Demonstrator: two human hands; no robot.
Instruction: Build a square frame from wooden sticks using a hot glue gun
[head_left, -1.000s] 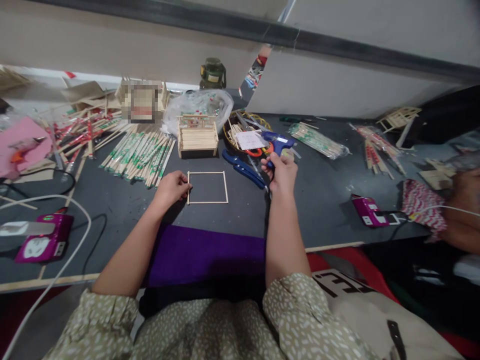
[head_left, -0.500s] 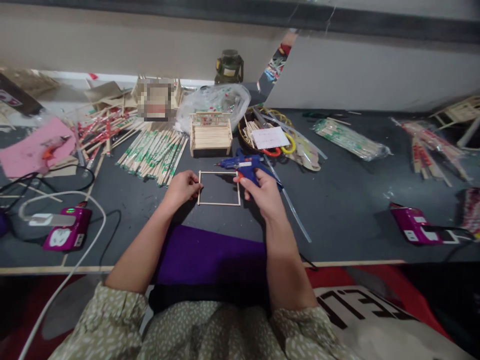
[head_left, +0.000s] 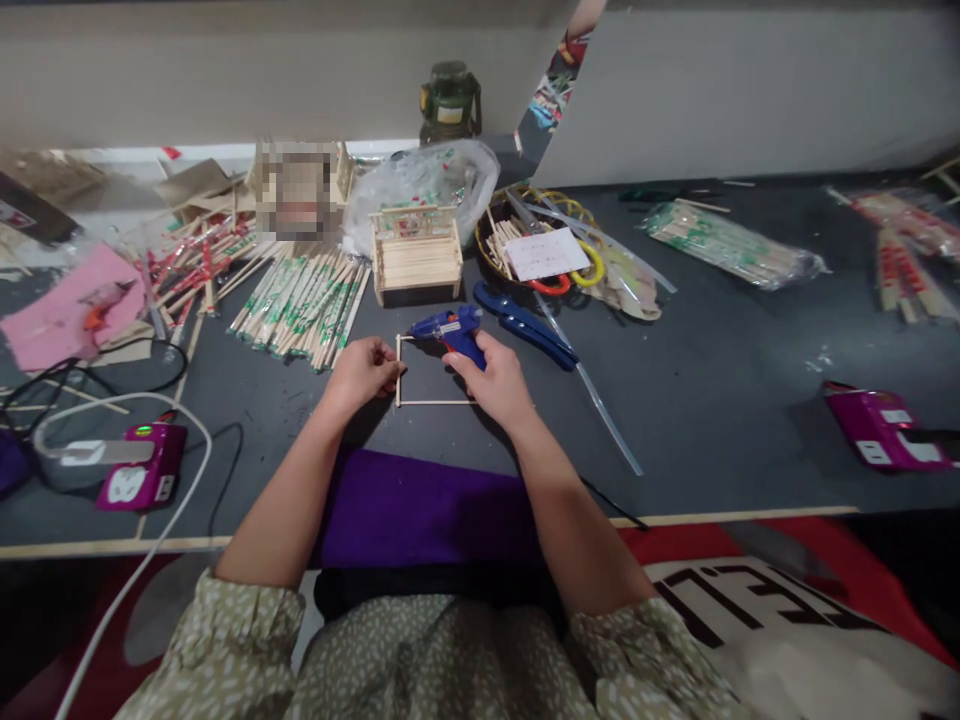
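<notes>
Two bare hands at a grey worktop. The left hand (head_left: 364,375) pinches the left side of a thin stick frame (head_left: 435,403) between thumb and fingertips, the gap narrow; the frame lies flat, extending from these fingertips toward the right hand (head_left: 501,380). The right-hand fingers are wrapped around the handle of a blue glue gun (head_left: 448,322), its nozzle pointing toward the frame's upper left corner, just beyond the left fingertips; whether it touches cannot be told. Gun and right hand together hide the frame's right side and much of its far side. Just beyond the right fingers lies a blue-handled tool (head_left: 529,328), with a clear stick (head_left: 613,425) to their right. Farther beyond stand a miniature wooden bench (head_left: 416,265) and, to its right, a basket (head_left: 489,262) bearing a white card (head_left: 546,254). Green-printed wrapped sticks (head_left: 300,305) lie beyond and left of the left fingers. Nearer the body than both hands, a purple cloth (head_left: 427,510) lies between the forearms.
</notes>
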